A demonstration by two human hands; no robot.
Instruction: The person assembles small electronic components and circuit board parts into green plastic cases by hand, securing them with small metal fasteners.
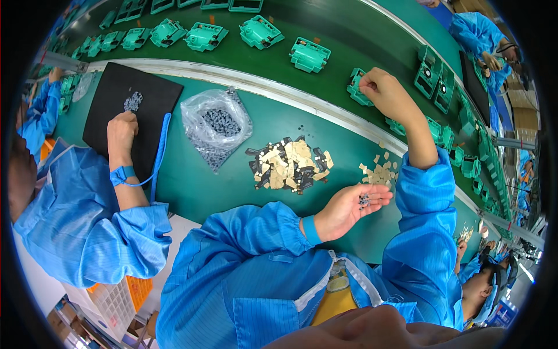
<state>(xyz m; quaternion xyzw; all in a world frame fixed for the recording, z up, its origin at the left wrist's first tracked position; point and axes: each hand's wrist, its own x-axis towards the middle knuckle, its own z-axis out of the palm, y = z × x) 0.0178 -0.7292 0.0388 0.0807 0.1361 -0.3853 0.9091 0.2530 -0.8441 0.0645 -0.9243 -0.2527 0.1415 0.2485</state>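
Note:
My left hand [349,212] lies palm up above the table, fingers stretched out, cradling a few small dark grey parts [364,200] in its palm. Over the conveyor, my right hand [379,90] is closed in a pinch at a green plastic housing [355,92]; its fingertips hide whatever is between them. Just beyond my left fingers sits a small pile of cream-coloured pieces [381,174]. Left of that, a larger heap of cream and black flat pieces [290,164] covers part of the table. A clear plastic bag [216,125] full of small grey parts stands farther left.
Several green housings [309,55] line the dark green conveyor [244,64], which a pale metal rail [279,96] divides from my table. On the left, a co-worker's hand [122,134] rests by grey parts on a black mat [133,84]; a blue cord [160,154] runs from that wrist.

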